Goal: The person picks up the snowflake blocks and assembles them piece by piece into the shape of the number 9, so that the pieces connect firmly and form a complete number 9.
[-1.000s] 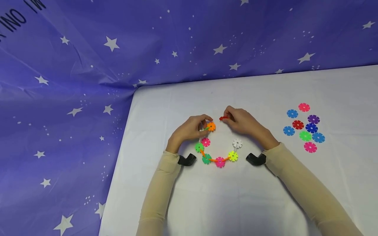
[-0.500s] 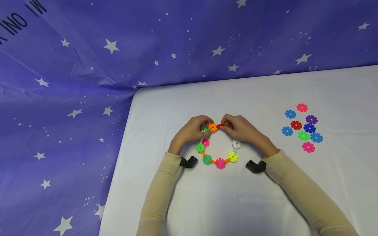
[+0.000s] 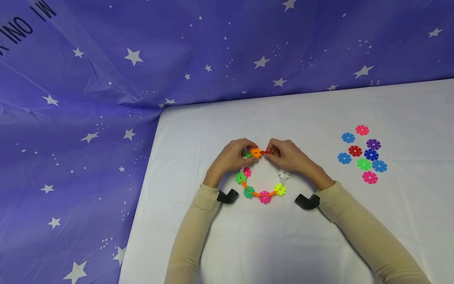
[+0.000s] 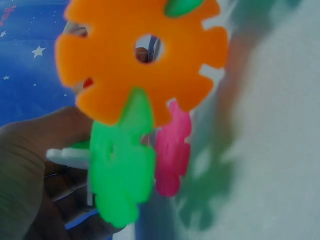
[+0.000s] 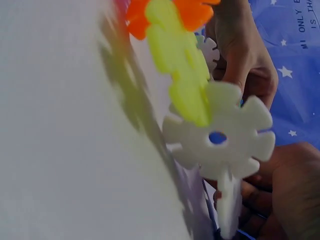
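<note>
In the head view my left hand (image 3: 232, 157) pinches an orange notched snowflake disc (image 3: 256, 153) near a green one. Facing it, my right hand (image 3: 288, 156) pinches a red disc (image 3: 264, 152), seen edge-on, which meets the orange disc's right side. Below the hands curves a chain of interlocked discs: pink (image 3: 247, 172), green (image 3: 240, 178), teal (image 3: 249, 192), another pink (image 3: 265, 197), yellow (image 3: 280, 189) and white (image 3: 284, 174), with thin edge-on orange discs between some. The left wrist view has a green disc (image 4: 122, 170) close up; a white disc (image 5: 220, 135) fills the right wrist view's middle.
Several loose discs lie flat at the right of the white-covered table (image 3: 319, 244), among them a purple disc (image 3: 373, 144) and a dark blue disc (image 3: 371, 154). A purple star-patterned cloth (image 3: 213, 47) hangs behind and at the left. Black wrist pieces (image 3: 307, 202) show below both hands.
My right hand has moved left and slightly down, bringing the red disc up against the orange disc. My left hand has shifted slightly right, still pinching its disc.
</note>
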Motion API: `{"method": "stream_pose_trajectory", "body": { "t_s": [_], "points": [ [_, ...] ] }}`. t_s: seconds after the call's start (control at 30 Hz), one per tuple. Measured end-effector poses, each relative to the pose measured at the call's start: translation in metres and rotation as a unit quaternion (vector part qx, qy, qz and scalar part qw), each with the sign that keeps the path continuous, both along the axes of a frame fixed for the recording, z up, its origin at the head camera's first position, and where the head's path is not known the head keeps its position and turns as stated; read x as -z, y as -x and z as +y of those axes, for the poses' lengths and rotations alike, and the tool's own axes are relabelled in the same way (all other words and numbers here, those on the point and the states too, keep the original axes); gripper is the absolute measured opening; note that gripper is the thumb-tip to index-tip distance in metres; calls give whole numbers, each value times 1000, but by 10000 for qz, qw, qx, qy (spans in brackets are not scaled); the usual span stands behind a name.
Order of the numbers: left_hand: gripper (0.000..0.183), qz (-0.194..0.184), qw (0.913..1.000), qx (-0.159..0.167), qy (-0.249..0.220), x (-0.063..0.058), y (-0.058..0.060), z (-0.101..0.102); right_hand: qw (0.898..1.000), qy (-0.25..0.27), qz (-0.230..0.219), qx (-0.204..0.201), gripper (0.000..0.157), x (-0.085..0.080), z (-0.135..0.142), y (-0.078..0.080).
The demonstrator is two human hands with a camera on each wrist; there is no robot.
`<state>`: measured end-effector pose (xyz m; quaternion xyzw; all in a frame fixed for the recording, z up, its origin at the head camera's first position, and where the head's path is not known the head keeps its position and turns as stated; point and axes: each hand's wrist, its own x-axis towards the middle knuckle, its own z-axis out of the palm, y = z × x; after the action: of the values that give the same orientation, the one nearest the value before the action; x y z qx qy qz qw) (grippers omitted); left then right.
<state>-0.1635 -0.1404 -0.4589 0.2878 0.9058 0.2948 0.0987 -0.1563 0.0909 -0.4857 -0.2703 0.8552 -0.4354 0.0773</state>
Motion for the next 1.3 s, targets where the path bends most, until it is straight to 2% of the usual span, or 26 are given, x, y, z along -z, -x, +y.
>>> {"method": "stream_pose_trajectory", "body": {
  "t_s": [0.3,0.53,0.73,0.93,1.1,1.3],
  "points": [
    [33,156,9994,168,-248,0,-3,1,9983,279,481,193,10,0,-7,-3],
    [34,146,9983,-131,-541,-4,-4,-4,9969,524,508,297,10,0,-12,0],
    [38,194,9989,-214,-358,-7,-8,-15,9995,-102,288,82,22,-7,-15,0],
    [38,173,9976,-464,-480,-4,-21,-42,9967,-729,338,-130,24,-17,-24,-2],
    [33,-276,9961,-484,-679,-2,-27,-61,9908,-1225,377,-444,35,-19,-39,-7],
    [34,-720,9955,-459,-422,-2,-26,-69,9868,-1385,601,-581,33,-13,-55,-15]
  ]
}}
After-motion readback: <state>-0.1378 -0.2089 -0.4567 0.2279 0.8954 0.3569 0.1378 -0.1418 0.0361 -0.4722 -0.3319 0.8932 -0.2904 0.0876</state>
